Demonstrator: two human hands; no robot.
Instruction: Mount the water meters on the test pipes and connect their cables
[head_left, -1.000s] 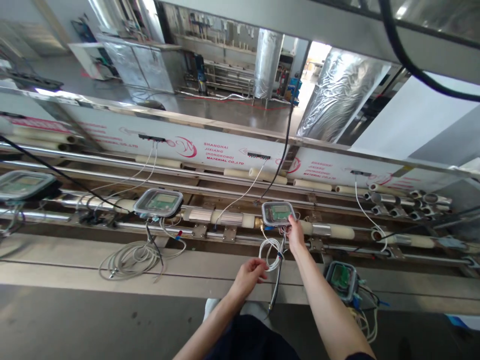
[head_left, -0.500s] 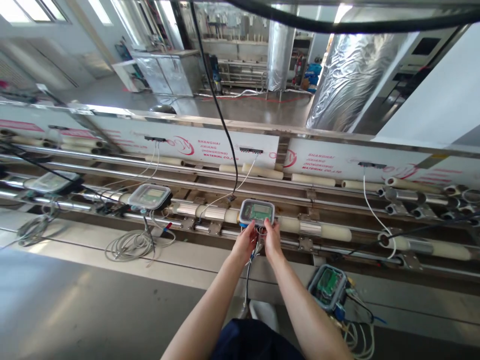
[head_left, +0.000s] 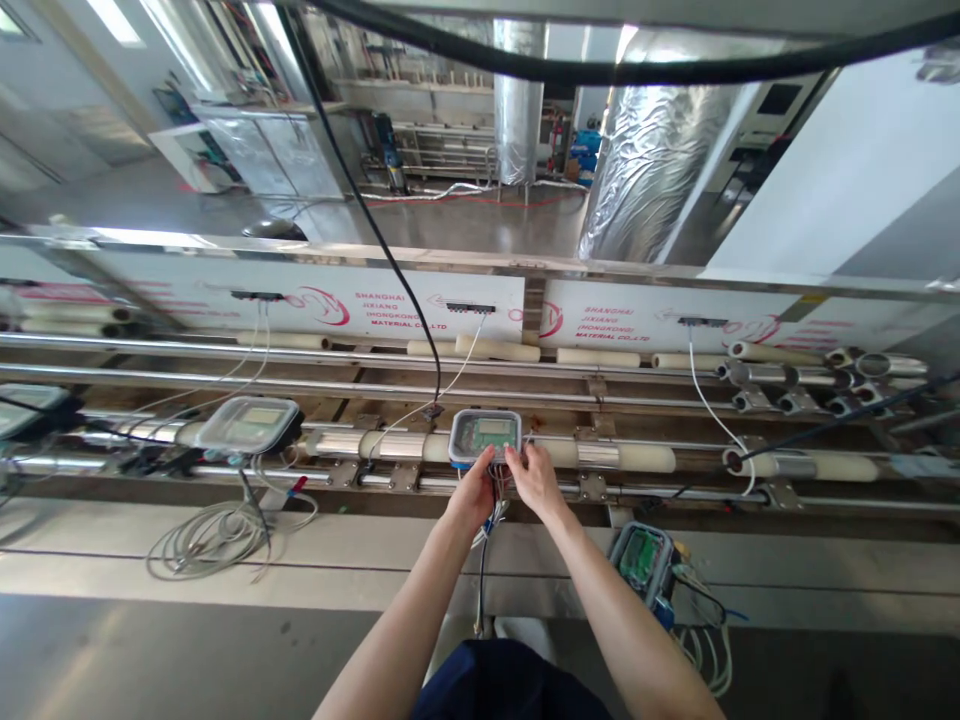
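A clear-lidded electronics box (head_left: 465, 436) with a small display and green circuit board sits over the pale roller in front of me. My left hand (head_left: 472, 494) grips its lower edge, the thumb at the front. At the lower right corner, my right hand (head_left: 535, 482) has its thumb on the front edge and its fingers bent round the side. Thin wires and a black cable (head_left: 482, 580) hang from the underside between my hands. My fingertips beneath the box are partly hidden.
A similar box (head_left: 247, 425) stands left, above coiled grey cable (head_left: 202, 540). Another box with an exposed green board (head_left: 641, 560) rests on the metal ledge at right, trailing wires. Metal rails (head_left: 300, 378) run across, and a black cable (head_left: 360, 195) hangs down behind the box.
My view has swung rightward, so the scene sits further left. My right hand has turned at the box's corner, its fingers now bent at the side. Both hands stay at the box.
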